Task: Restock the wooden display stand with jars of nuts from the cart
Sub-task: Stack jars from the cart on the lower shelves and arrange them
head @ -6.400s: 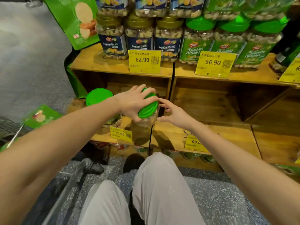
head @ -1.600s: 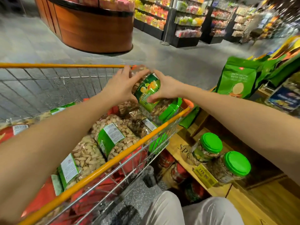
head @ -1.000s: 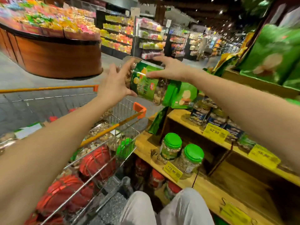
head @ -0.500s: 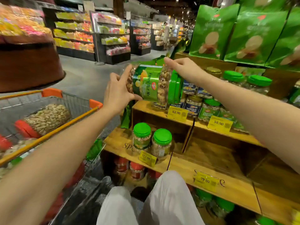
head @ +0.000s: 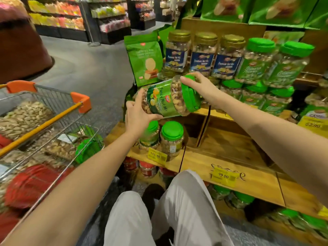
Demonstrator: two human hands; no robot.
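Jar (head: 168, 98) lower now than moment ago, closer to shelf. I see cart (head: 44, 126) near left, nuts inside. Left hand (head: 137, 114) grips jar bottom, right hand (head: 200, 87) grips green lid (head: 190, 96); jar on its side, just above two green-lid jars (head: 172, 137) on wooden stand (head: 230, 157). Gold-lid jars (head: 202, 54) far behind.

Cart (head: 40, 128) at nine o'clock, stand (head: 230, 153) at three. The jar (head: 165, 100) lies sideways at centre, above two shelf jars (head: 172, 139) at its six o'clock.

Wooden display stand (head: 223, 153), two green-lidded jars (head: 171, 139) on its middle shelf behind a yellow price tag (head: 157, 155)
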